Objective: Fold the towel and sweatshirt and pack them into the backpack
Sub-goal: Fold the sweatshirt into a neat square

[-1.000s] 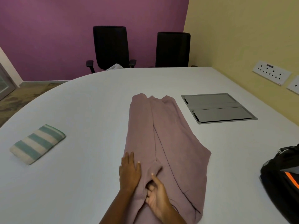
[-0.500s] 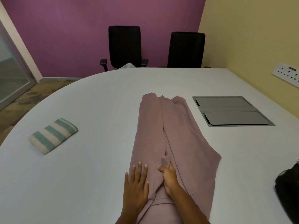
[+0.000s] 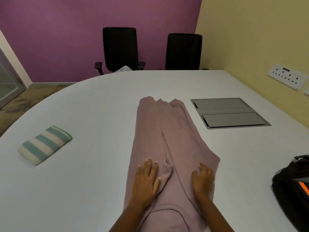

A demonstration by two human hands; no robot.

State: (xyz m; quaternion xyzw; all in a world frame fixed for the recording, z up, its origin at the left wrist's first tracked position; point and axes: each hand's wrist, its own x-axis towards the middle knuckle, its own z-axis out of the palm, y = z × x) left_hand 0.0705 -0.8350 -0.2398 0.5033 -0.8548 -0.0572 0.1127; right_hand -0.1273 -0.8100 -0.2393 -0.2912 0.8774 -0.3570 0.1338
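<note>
A pink sweatshirt (image 3: 172,136) lies lengthwise on the white table (image 3: 93,181), its sides folded inward into a long strip. My left hand (image 3: 147,178) rests flat on its near left part, fingers spread, beside a sleeve cuff. My right hand (image 3: 203,179) lies flat on the near right part, holding nothing. A folded towel (image 3: 45,144) with teal and cream stripes sits at the left. The black backpack (image 3: 294,186) with an orange mark is at the right edge, partly cut off.
A grey cable hatch (image 3: 229,113) is set into the table right of the sweatshirt. Two black office chairs (image 3: 120,49) stand behind the far edge. Wall sockets (image 3: 287,78) sit on the yellow wall at the right.
My right hand let go of the sleeve cuff at the middle fold and slid right onto the sweatshirt's right part. My left hand stayed flat on the left part.
</note>
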